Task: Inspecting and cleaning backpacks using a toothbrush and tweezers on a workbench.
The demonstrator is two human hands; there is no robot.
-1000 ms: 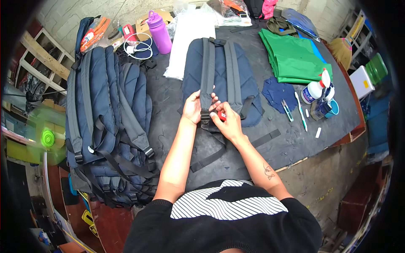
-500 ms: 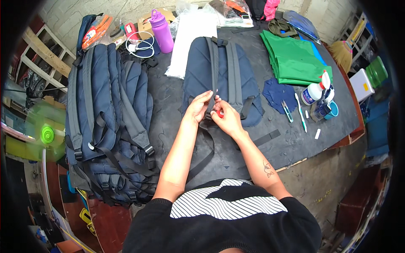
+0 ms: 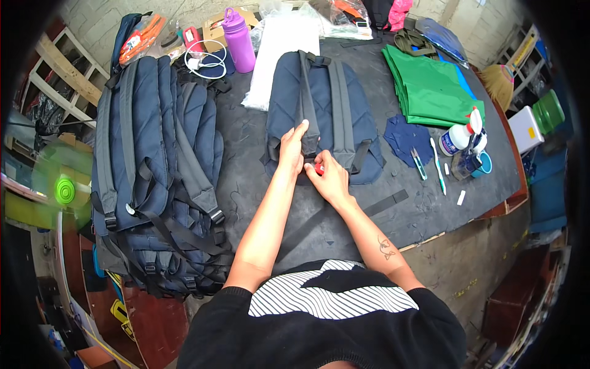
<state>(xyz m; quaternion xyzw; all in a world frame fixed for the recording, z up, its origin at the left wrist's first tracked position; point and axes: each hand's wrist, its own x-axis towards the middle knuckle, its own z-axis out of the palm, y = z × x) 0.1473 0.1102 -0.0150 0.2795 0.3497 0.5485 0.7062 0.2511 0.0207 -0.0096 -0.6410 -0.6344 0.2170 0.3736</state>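
Observation:
A dark blue backpack (image 3: 284,92) lies on the table in front of me, its grey shoulder straps facing up. My left hand (image 3: 291,150) is closed round the lower end of the left shoulder strap (image 3: 309,117), thumb along its edge. Close beside it, my right hand (image 3: 333,181) pinches a small red object (image 3: 319,168) by that strap's end; fingers hide most of it, so its kind is unclear. Black webbing (image 3: 302,232) runs from under the hands toward me. The right shoulder strap (image 3: 342,111) lies flat on the pack.
Stacked backpacks (image 3: 144,147) fill the table's left side. Behind stand a purple bottle (image 3: 238,46) and white sheet material (image 3: 283,52). Rightward lie green folded fabric (image 3: 427,86), thread snips (image 3: 419,165), a toothbrush (image 3: 439,166), a spray bottle (image 3: 456,136) and a blue cup (image 3: 484,163).
My left hand has shifted slightly left and turned the strap's lower end flatter. My right hand, with the red object, stays close by. The hanging webbing now lies lower and straighter.

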